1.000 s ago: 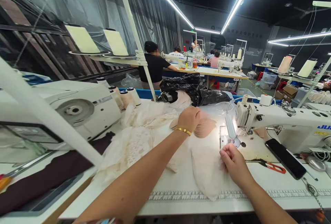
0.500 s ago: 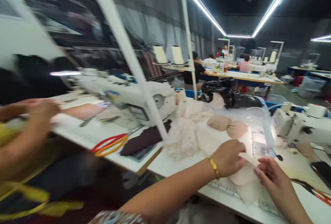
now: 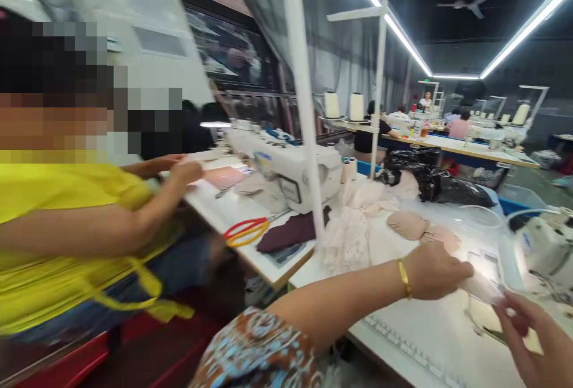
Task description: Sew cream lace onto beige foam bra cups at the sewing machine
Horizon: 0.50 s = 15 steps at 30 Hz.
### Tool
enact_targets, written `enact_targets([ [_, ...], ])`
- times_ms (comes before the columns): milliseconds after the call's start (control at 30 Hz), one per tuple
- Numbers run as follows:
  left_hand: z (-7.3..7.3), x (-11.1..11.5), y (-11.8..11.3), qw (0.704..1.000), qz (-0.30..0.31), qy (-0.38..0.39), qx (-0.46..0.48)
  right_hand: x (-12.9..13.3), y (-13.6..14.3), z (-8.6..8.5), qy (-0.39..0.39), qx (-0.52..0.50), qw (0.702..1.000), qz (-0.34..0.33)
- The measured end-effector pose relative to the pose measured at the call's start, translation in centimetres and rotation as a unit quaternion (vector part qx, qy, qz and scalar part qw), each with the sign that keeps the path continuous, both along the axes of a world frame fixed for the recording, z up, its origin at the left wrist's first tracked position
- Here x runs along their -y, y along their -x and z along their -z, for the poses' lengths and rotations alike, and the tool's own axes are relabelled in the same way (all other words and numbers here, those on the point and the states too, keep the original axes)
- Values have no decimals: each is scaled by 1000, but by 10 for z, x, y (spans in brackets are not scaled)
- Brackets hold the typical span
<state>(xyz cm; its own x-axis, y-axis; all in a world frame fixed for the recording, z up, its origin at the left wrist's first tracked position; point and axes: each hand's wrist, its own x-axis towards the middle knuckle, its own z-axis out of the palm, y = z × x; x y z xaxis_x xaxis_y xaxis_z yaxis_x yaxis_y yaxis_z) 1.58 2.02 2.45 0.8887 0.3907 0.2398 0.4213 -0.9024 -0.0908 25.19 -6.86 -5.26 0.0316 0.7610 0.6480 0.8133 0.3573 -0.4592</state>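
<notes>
My left hand (image 3: 436, 271), with a gold bracelet at its wrist, pinches one side of a thin pale fabric piece (image 3: 482, 288). The other end of that fabric is between the thumb and fingers of my right hand (image 3: 526, 322), at the lower right. Both hands hold it above the white sewing table (image 3: 403, 322), near the lit needle area. Just beyond my left hand lie beige pleated bra cups (image 3: 407, 225). White lace fabric (image 3: 347, 239) is heaped to their left. A curved metal item under the fabric is too blurred to name.
A sewing machine (image 3: 544, 251) stands at the right. On the adjoining table are red-and-orange-handled scissors (image 3: 246, 231), dark cloth (image 3: 286, 233) and another machine (image 3: 290, 164). A co-worker in yellow (image 3: 67, 209) sits at the left. A white pole (image 3: 304, 95) rises between the tables.
The view has swung left, bringing the co-worker in yellow into sight. My hands have lifted the pale fabric off the table and drawn it out between them.
</notes>
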Motion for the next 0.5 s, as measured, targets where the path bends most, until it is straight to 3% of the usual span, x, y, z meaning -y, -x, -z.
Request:
enact_targets([
  [100,5,3,2,998,-4,-68,-6,-5,8,-13,41,76,996,-38],
  [233,17,-2,-13,997,76,-20,-26,-17,4,-17,157,166,967,-109],
  [333,26,-7,-34,994,105,-17,-31,-19,-8,-18,199,185,956,-111],
  [400,34,-11,-44,994,101,-11,-42,-18,-16,-17,184,182,958,-125],
  [500,49,-15,-49,996,89,-10,3,-14,-26,-14,89,187,963,-171],
])
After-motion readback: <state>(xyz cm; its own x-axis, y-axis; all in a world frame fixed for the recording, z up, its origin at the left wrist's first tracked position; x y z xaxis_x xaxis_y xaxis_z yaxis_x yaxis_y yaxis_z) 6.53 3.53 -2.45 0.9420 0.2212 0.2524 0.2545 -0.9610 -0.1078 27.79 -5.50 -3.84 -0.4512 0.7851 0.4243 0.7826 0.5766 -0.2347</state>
